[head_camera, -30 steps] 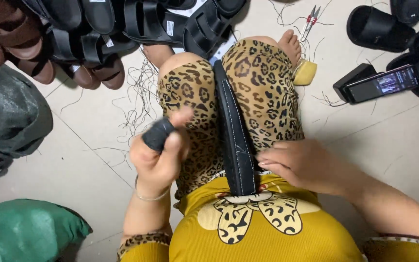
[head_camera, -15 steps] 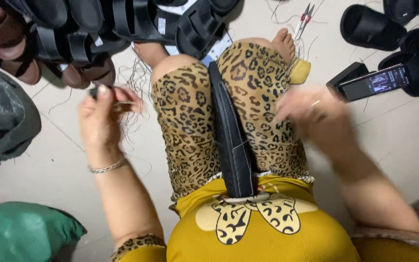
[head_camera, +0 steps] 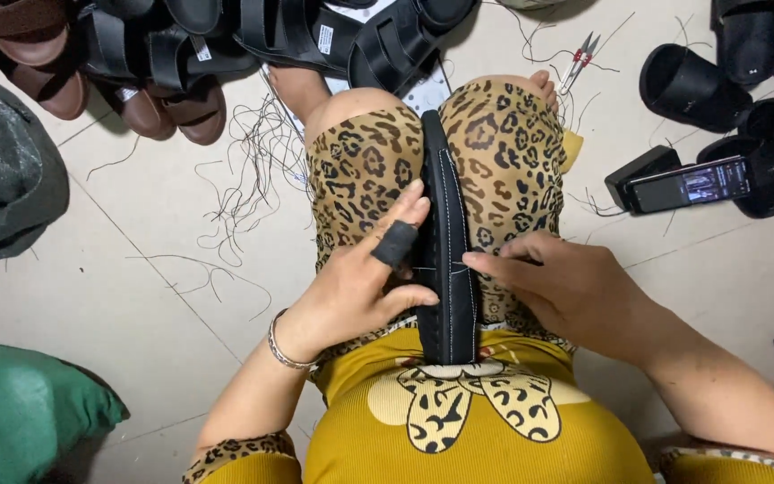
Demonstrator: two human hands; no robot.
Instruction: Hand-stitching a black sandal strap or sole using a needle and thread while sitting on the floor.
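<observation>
A long black sandal sole (head_camera: 445, 193) with a line of white stitching stands on edge, clamped between my knees in leopard-print trousers. My left hand (head_camera: 365, 282), with a black guard on one finger, presses against the sole's left side. My right hand (head_camera: 557, 287) pinches at the sole's right edge, where a thin thread crosses the stitching. Whether a needle is between those fingers is too small to tell.
Black and brown sandals (head_camera: 172, 63) lie heaped at the top left, more black sandals (head_camera: 718, 81) at the top right. A phone (head_camera: 692, 184) leans on one. Small snips (head_camera: 580, 58) and loose threads (head_camera: 244, 170) lie on the tiled floor. A green bag (head_camera: 20, 412) sits at the bottom left.
Both hands were flung out to the sides half a second ago, drawing thread. They have come back in and now rest on either side of the sole.
</observation>
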